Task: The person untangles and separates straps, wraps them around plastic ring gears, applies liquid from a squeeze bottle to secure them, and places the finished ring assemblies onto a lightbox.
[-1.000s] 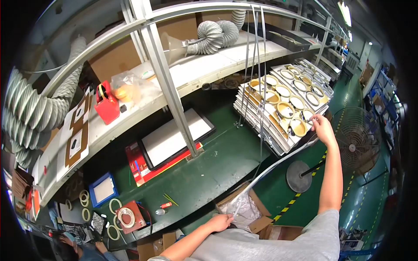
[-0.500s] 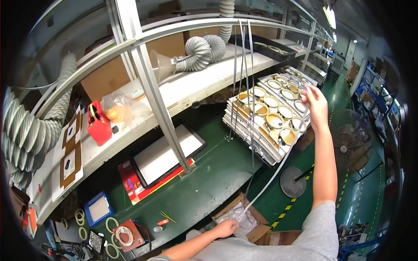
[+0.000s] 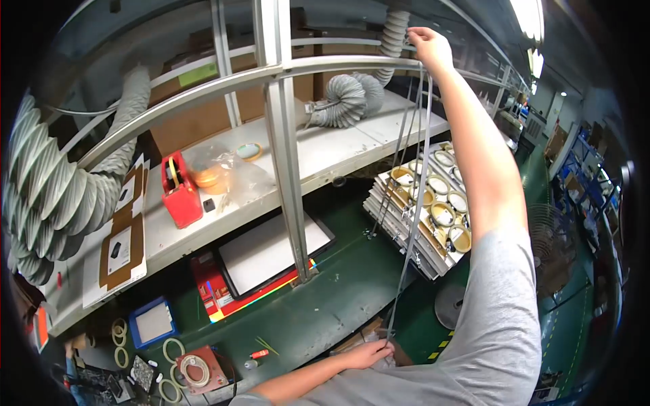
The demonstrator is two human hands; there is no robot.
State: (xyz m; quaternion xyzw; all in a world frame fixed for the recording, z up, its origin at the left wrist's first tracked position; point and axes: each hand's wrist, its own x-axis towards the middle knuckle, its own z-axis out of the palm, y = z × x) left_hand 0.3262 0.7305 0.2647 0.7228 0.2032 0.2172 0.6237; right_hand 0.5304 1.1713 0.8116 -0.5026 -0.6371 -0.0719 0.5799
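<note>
My right hand (image 3: 432, 50) is raised at the metal rail (image 3: 338, 63), its fingers curled at the top of a long, thin grey strip (image 3: 415, 223). This strip hangs from the rail down to my left hand (image 3: 371, 354), which is low in front of my body with its fingers pinched around the lower part. More thin strips (image 3: 395, 159) hang over the rail just left of it, with small metal bits at their lower ends. Below my left hand, an open cardboard box is mostly hidden.
Stacked boards (image 3: 406, 233) carrying several round yellowish rings stand beyond the strips. A vertical post (image 3: 281, 135) rises at the bench (image 3: 325, 145). Also there are a red tape dispenser (image 3: 181, 196), ribbed ducts (image 3: 51, 183) and a floor fan (image 3: 542, 237).
My right hand has moved up and left to the rail, so the strip now hangs nearly straight. My left hand has shifted slightly right. The view has turned a little.
</note>
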